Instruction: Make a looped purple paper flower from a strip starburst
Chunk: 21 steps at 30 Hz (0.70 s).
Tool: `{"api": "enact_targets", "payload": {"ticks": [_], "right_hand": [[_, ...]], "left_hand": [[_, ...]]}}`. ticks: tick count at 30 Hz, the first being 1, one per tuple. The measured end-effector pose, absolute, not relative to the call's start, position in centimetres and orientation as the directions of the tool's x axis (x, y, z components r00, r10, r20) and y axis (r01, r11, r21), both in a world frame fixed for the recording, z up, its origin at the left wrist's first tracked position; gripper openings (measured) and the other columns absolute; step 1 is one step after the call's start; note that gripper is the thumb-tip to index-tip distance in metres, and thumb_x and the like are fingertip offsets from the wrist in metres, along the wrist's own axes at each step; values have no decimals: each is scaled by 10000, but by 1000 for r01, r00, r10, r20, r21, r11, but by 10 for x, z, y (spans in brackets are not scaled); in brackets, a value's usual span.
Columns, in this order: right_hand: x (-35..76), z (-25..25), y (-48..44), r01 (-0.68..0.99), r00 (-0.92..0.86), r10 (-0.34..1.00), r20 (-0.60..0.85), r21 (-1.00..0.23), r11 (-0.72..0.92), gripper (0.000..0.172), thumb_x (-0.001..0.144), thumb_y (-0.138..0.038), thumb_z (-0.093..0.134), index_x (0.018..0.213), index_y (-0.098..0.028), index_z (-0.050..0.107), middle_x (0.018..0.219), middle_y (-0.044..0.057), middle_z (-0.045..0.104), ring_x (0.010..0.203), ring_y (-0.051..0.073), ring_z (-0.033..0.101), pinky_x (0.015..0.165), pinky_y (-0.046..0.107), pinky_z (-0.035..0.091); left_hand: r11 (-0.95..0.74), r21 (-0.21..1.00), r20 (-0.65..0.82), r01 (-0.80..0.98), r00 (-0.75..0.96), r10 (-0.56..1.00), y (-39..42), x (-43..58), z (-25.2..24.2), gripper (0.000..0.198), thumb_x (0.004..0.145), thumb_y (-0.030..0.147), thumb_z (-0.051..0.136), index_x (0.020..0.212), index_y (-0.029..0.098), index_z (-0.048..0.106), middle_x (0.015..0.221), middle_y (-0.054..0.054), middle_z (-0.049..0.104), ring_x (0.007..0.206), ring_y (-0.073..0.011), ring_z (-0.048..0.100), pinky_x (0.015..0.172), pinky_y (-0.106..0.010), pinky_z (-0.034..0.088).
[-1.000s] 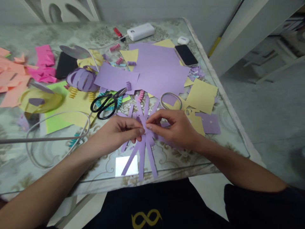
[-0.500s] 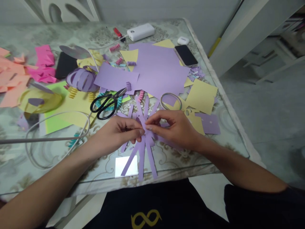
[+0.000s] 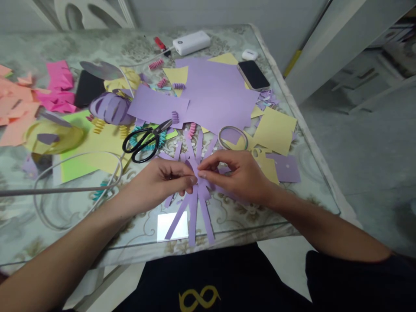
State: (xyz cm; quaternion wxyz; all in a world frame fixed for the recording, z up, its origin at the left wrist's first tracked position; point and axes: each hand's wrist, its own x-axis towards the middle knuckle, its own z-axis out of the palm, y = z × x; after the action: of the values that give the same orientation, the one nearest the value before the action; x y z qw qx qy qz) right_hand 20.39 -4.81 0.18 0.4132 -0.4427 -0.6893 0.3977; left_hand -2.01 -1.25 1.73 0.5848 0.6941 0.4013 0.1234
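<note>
Purple paper strips (image 3: 193,212) fan out from a shared middle, low over the near part of the table. My left hand (image 3: 169,177) pinches at that middle from the left, thumb and fingertips closed. From the right, my right hand (image 3: 232,173) pinches the strips too, its thumb and forefinger almost touching the left fingertips. Anything small between the fingertips is too hidden to make out. Black-handled scissors (image 3: 146,141) lie just beyond my left hand. A roll of tape (image 3: 232,138) rests flat beyond my right hand.
Large purple paper (image 3: 221,95), yellow sheets (image 3: 276,130) and a phone (image 3: 253,75) lie farther back. A white power bank (image 3: 191,43) stands at the rear. On the left are round paper crafts (image 3: 110,108), a white cable (image 3: 78,189) and orange paper (image 3: 16,108).
</note>
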Motion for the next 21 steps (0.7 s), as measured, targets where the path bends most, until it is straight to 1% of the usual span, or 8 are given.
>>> {"api": "enact_targets", "payload": {"ticks": [7,12,17,19,21], "right_hand": [[204,2,-49,277,-272,939,210,-917,286,56,878,-200,775,928,-177,785,836,10,774,744,131,697,714,261,563],[205,4,-48,289,-281,933,225,-907,306,56,903,-234,747,939,-200,771,882,10,783,800,147,713,750,275,574],[207,6,-48,271,-302,939,164,-930,250,133,904,-233,725,1022,-182,757,967,41,792,882,162,735,823,289,582],[206,6,-48,257,-322,938,132,-941,220,173,894,-215,720,1060,-174,746,974,50,792,892,168,744,817,289,582],[206,7,-49,248,-333,936,109,-948,198,200,873,-189,722,1072,-172,736,928,42,789,860,165,747,783,281,578]], "left_hand": [[14,898,-321,439,634,704,-13,-21,18,215,916,332,679,786,183,761,685,13,683,615,-102,560,581,-213,429],[21,893,-330,450,622,710,-13,-22,19,230,918,346,678,779,182,756,682,8,675,609,-108,568,573,-218,431],[13,899,-319,438,633,706,-13,-22,20,230,921,325,668,762,178,746,672,12,663,613,-104,562,585,-215,426],[7,901,-312,433,638,704,-12,-22,20,232,923,324,664,764,176,745,678,10,663,618,-106,558,591,-218,426],[2,903,-308,430,643,702,-12,-22,19,239,928,332,661,769,175,745,684,10,663,619,-106,549,589,-220,421]]}}
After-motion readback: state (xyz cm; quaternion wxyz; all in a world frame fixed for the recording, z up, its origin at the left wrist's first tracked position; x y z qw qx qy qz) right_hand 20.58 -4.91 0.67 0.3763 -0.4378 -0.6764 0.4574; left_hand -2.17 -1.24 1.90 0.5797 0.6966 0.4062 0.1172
